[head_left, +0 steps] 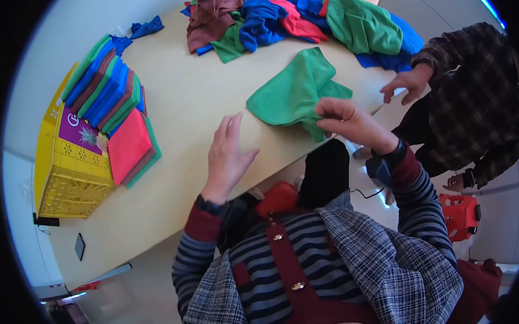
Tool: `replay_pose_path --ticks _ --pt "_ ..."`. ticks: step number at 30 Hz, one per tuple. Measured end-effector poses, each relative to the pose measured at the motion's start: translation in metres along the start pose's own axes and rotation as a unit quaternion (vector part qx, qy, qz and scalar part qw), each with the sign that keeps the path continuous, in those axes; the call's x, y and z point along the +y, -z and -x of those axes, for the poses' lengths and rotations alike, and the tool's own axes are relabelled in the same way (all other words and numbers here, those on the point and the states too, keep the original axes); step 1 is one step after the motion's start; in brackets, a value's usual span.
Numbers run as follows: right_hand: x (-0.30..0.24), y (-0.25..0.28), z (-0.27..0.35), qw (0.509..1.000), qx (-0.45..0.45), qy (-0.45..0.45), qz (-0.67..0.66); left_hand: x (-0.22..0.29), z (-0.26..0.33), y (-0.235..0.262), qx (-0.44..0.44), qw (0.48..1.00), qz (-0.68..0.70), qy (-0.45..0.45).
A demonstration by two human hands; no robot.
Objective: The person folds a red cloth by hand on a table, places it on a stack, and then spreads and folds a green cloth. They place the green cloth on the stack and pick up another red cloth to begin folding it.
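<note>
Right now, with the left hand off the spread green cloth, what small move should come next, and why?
Probably bring the left hand to the left corner of the green cloth: this hand is open and apart from it, while the right hand appears to pinch its near edge.

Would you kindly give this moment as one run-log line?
left hand: open, empty; right hand: holding green cloth; left side: folded cloths, yellow crate; far side: loose cloth pile
</note>
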State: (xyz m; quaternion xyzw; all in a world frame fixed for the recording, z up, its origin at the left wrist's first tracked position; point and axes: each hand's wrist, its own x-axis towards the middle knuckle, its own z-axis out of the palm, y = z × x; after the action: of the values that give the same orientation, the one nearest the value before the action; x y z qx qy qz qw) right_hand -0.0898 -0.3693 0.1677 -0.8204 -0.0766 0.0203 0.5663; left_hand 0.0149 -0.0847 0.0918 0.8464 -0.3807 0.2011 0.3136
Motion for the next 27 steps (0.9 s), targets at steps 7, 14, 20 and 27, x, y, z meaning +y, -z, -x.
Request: replay_pose_path --ticks 7,14,20,27 --pt "-0.046 0.009 0.031 0.997 -0.026 -0.004 -0.077 -0.018 -0.029 -0.068 -0.015 0.990 -0.058 -0.131" --pt "-0.048 0.077 0.014 0.992 0.050 0.012 0.114 -0.070 -0.061 -0.006 0.052 0.986 0.141 0.071" --pt "-0.066 0.115 -0.024 0.913 0.154 0.115 0.360 -0.034 -0.106 0.106 0.061 0.990 0.121 0.038" --pt "-0.094 0.117 -0.061 0.790 0.285 0.193 0.507 -0.038 -0.111 0.164 0.033 0.964 0.242 0.108"
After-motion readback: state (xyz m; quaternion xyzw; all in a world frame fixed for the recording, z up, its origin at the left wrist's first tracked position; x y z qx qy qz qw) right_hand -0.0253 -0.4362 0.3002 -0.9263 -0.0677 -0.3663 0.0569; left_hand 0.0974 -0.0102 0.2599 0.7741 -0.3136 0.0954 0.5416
